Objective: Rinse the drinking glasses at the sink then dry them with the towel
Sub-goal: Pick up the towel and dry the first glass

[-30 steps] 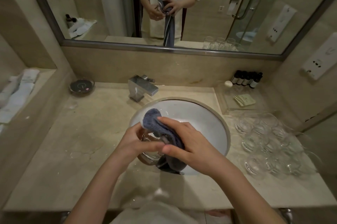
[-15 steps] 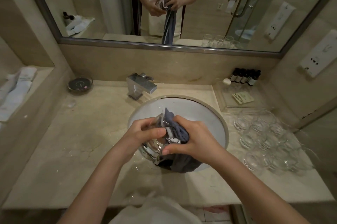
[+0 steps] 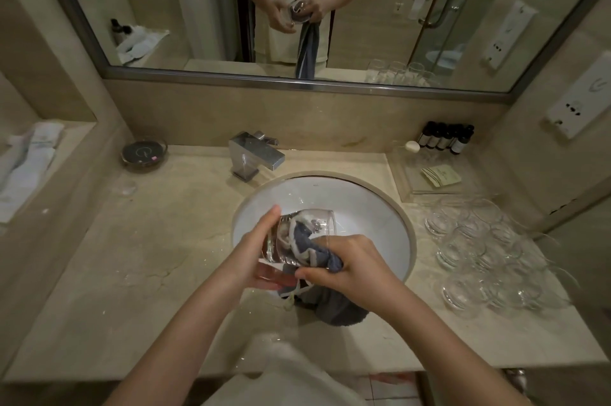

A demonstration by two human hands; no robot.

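The table (image 3: pixel 139 290) carried a white sink (image 3: pixel 370 207) and a cluster of glasses (image 3: pixel 479 256) at its right. Over the sink, the left hand (image 3: pixel 251 260) held a glass (image 3: pixel 297 237) in a curled grip, tilted on its side. The right hand (image 3: pixel 350 266) pinched a grey towel (image 3: pixel 317 250) stuffed into the glass's mouth.

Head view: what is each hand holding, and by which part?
Left hand grips the drinking glass round its side wall. Right hand pinches the grey towel stuffed into the glass's mouth.
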